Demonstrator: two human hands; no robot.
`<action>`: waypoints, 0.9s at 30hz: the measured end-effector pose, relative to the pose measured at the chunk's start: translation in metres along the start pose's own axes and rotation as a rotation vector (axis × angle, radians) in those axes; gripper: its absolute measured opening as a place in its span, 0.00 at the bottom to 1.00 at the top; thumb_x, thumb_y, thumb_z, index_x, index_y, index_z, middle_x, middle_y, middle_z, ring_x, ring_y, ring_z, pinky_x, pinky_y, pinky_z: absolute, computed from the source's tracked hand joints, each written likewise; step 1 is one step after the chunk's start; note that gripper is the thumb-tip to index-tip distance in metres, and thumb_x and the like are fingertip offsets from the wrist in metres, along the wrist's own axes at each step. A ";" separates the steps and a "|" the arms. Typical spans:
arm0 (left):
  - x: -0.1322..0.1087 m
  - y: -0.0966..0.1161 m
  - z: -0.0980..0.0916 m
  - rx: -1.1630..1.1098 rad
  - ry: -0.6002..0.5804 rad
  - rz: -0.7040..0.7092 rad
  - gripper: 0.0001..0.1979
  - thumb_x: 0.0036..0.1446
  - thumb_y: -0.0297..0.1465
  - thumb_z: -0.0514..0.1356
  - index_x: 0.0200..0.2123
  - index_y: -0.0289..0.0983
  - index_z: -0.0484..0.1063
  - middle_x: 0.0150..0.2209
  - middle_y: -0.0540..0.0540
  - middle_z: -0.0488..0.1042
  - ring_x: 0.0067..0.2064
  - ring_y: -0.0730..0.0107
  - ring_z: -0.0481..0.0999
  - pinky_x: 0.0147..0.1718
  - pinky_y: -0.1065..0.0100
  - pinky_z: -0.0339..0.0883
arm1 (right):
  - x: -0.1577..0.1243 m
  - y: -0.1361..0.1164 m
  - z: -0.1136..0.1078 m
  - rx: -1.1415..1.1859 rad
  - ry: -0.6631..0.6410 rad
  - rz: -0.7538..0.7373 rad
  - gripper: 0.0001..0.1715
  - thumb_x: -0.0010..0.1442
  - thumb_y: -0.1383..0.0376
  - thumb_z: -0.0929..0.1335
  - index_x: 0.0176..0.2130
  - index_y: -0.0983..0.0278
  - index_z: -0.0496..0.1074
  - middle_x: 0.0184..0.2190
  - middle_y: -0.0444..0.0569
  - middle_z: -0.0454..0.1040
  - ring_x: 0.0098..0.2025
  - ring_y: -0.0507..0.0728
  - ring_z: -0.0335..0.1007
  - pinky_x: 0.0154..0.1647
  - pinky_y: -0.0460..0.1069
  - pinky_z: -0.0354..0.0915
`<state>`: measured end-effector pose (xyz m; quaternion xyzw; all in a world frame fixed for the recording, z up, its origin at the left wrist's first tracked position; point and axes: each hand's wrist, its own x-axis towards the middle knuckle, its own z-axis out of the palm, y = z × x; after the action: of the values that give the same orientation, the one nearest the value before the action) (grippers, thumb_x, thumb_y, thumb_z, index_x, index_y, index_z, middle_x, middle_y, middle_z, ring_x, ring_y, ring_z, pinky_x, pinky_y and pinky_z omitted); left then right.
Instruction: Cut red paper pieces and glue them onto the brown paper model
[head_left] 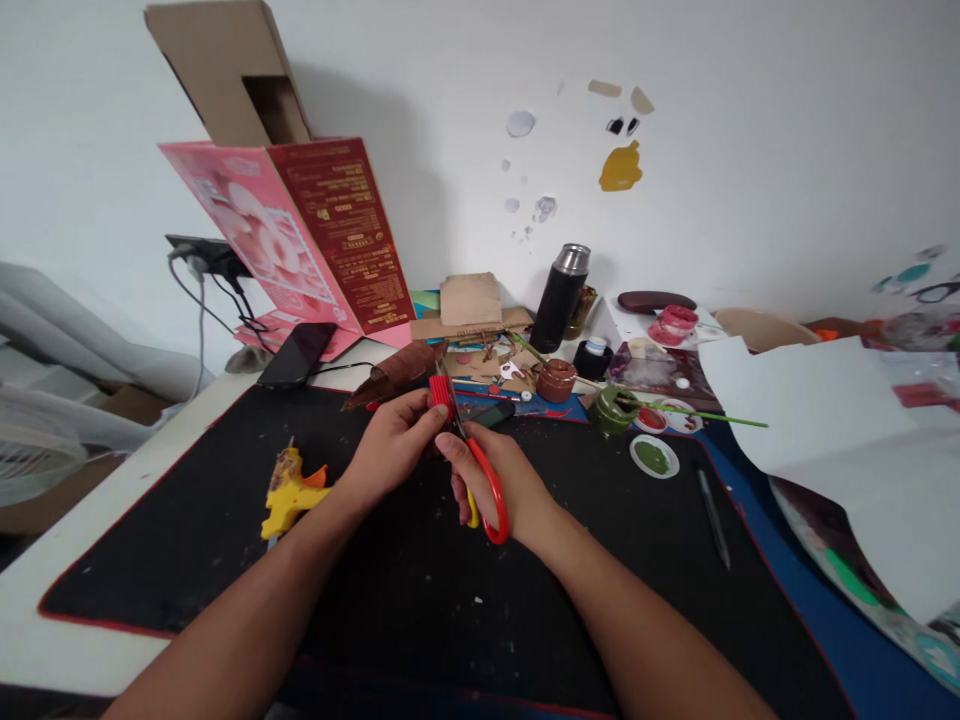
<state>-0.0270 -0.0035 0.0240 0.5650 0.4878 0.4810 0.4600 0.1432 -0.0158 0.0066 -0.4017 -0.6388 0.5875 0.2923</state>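
Note:
My left hand (397, 438) pinches a small red ribbed piece (440, 393), possibly corrugated card, between thumb and fingers. Red-handled scissors (491, 490) are in my right hand (502, 475), thumb and fingers about the loops, with a bit of yellow on the lower loop. The blades point up and away, right beside the red piece; whether they touch it I cannot tell. Behind my left hand lies a brown rolled piece (405, 370) with a pointed end. A yellow glue gun (292, 495) rests on the black mat (420, 620), left of my left forearm.
A phone (298, 356) and a pink and red box (337, 230) stand back left. Along the back are a black thermos (560, 300), a brown paint jar (556, 380) and a green paint jar (613, 410) with a brush across it. A pen (712, 515) and white paper (810, 400) lie right.

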 end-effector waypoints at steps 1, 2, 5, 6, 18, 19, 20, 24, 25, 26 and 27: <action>0.000 0.000 0.000 -0.002 -0.004 -0.006 0.21 0.57 0.50 0.66 0.35 0.36 0.78 0.33 0.46 0.80 0.31 0.66 0.73 0.30 0.68 0.67 | 0.000 -0.001 0.000 -0.008 0.002 -0.003 0.32 0.69 0.34 0.63 0.41 0.60 0.67 0.20 0.38 0.70 0.16 0.52 0.70 0.15 0.43 0.64; 0.000 0.001 0.000 -0.001 -0.007 -0.011 0.21 0.57 0.51 0.67 0.35 0.37 0.78 0.33 0.46 0.80 0.31 0.66 0.74 0.31 0.68 0.68 | 0.000 -0.001 0.000 -0.016 0.004 -0.003 0.32 0.70 0.35 0.63 0.41 0.60 0.67 0.20 0.38 0.70 0.16 0.52 0.70 0.15 0.44 0.64; 0.001 0.001 0.001 -0.001 -0.011 -0.012 0.21 0.56 0.50 0.67 0.36 0.37 0.78 0.34 0.46 0.80 0.32 0.65 0.74 0.32 0.68 0.69 | 0.000 -0.001 0.000 -0.050 0.014 0.009 0.30 0.71 0.36 0.63 0.40 0.60 0.67 0.19 0.37 0.70 0.15 0.51 0.69 0.15 0.44 0.64; 0.001 0.001 0.001 -0.001 -0.010 -0.009 0.21 0.56 0.50 0.67 0.35 0.37 0.78 0.34 0.46 0.80 0.33 0.65 0.74 0.33 0.68 0.69 | 0.000 -0.001 0.000 -0.062 0.017 0.013 0.30 0.71 0.37 0.63 0.40 0.60 0.67 0.19 0.37 0.70 0.15 0.51 0.69 0.15 0.44 0.63; 0.002 0.000 0.000 0.059 0.007 0.029 0.20 0.56 0.50 0.66 0.33 0.38 0.79 0.34 0.45 0.82 0.35 0.61 0.77 0.35 0.66 0.71 | 0.000 -0.004 0.001 -0.072 0.012 0.031 0.26 0.72 0.40 0.65 0.39 0.60 0.67 0.18 0.36 0.67 0.15 0.51 0.67 0.16 0.43 0.62; 0.002 0.000 0.000 0.066 0.007 0.030 0.20 0.56 0.50 0.66 0.33 0.38 0.79 0.34 0.45 0.83 0.35 0.60 0.77 0.36 0.65 0.71 | 0.000 -0.004 0.001 -0.067 0.012 0.031 0.26 0.72 0.40 0.66 0.39 0.60 0.67 0.18 0.36 0.68 0.15 0.51 0.68 0.16 0.43 0.62; 0.002 0.001 0.000 0.072 0.008 0.029 0.20 0.56 0.51 0.66 0.33 0.38 0.79 0.34 0.45 0.83 0.36 0.60 0.78 0.37 0.65 0.72 | 0.001 -0.003 0.001 -0.062 0.014 0.030 0.26 0.71 0.40 0.66 0.38 0.59 0.67 0.18 0.36 0.68 0.15 0.51 0.68 0.16 0.43 0.62; 0.003 0.002 0.001 0.083 0.009 0.026 0.20 0.56 0.51 0.66 0.34 0.38 0.79 0.34 0.45 0.83 0.35 0.60 0.78 0.37 0.65 0.72 | 0.002 0.000 0.001 -0.037 0.021 0.020 0.27 0.70 0.40 0.67 0.37 0.59 0.66 0.18 0.35 0.67 0.14 0.51 0.67 0.14 0.43 0.61; 0.003 0.002 0.001 0.086 0.010 0.028 0.20 0.56 0.50 0.66 0.34 0.38 0.79 0.34 0.45 0.83 0.35 0.60 0.78 0.38 0.65 0.71 | 0.003 0.001 0.001 -0.034 0.023 0.019 0.27 0.70 0.40 0.67 0.37 0.59 0.66 0.18 0.35 0.67 0.14 0.51 0.67 0.14 0.43 0.61; 0.003 0.002 0.001 0.091 0.011 0.031 0.20 0.56 0.50 0.66 0.34 0.37 0.79 0.35 0.45 0.83 0.35 0.60 0.78 0.38 0.65 0.71 | 0.003 0.001 0.000 -0.033 0.025 0.018 0.27 0.70 0.40 0.68 0.37 0.59 0.66 0.17 0.35 0.67 0.13 0.51 0.67 0.15 0.43 0.61; 0.003 0.001 0.001 0.096 0.013 0.033 0.20 0.56 0.49 0.66 0.34 0.37 0.79 0.34 0.45 0.83 0.35 0.61 0.78 0.38 0.65 0.71 | 0.003 0.002 0.000 -0.034 0.025 0.017 0.27 0.70 0.40 0.68 0.37 0.60 0.66 0.17 0.35 0.67 0.13 0.50 0.66 0.15 0.43 0.61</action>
<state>-0.0259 -0.0004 0.0257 0.5914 0.5039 0.4680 0.4211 0.1416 -0.0134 0.0044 -0.4192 -0.6416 0.5739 0.2885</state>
